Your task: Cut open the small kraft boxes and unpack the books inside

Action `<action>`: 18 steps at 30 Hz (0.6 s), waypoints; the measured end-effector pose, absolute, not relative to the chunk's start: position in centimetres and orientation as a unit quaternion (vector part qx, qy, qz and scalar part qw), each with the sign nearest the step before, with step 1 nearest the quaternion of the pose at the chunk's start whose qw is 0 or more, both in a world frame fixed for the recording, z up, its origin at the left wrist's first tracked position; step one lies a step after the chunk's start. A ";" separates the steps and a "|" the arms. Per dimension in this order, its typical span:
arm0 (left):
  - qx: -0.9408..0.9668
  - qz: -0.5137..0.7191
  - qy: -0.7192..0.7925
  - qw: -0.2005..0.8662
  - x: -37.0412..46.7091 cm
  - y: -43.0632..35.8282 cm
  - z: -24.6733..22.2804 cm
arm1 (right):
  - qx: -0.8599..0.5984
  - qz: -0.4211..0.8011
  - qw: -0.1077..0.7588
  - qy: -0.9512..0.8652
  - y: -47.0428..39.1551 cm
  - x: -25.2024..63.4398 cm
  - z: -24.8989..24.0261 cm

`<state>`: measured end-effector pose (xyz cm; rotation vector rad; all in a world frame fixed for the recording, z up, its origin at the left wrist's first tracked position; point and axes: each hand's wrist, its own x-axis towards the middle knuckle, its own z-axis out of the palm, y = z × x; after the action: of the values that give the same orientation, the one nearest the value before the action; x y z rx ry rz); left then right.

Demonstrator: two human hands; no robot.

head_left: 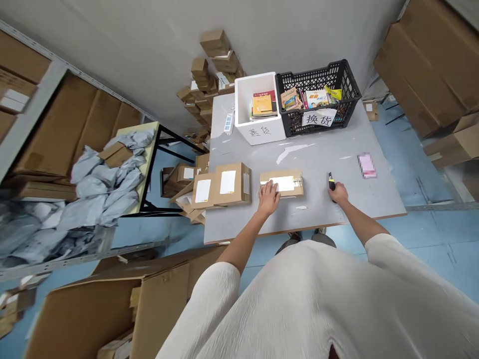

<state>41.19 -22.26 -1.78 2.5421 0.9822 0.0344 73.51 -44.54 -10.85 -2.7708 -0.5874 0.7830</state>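
Note:
A small cardboard box [300,187] with a white label lies on the grey table in front of me. My left hand [268,197] rests on its left end, fingers stretched out over the top. Off to the right, my right hand [339,193] is closed around a black and yellow utility knife [332,185], whose tip points away from me. Left of the small box sit two labelled cardboard boxes, the nearer one [232,200] touching the other [203,205].
At the table's back stand a white bin [258,130] and a black crate [299,127] holding books. A power strip [228,123] and a pink blurred item [367,165] lie on the table [318,159]. Grey parcels [123,184] fill a left side table; a large open carton [160,299] stands lower left.

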 end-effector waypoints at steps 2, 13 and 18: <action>0.912 0.005 0.354 0.206 41.2 -22.2 -1.8 | -0.938 0.267 0.101 -0.195 -44.7 73.5 -11.6; 0.911 0.006 0.364 0.194 41.5 -21.0 -1.5 | -0.899 0.225 0.246 -0.285 -41.6 71.6 -10.1; 0.871 0.051 0.443 0.205 41.3 -20.1 -1.8 | -0.797 0.265 0.359 -0.407 -37.1 69.1 -6.5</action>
<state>41.31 -20.06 -1.81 2.4285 1.2342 0.1415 69.07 -37.09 -6.45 -2.0564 -1.0494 0.6834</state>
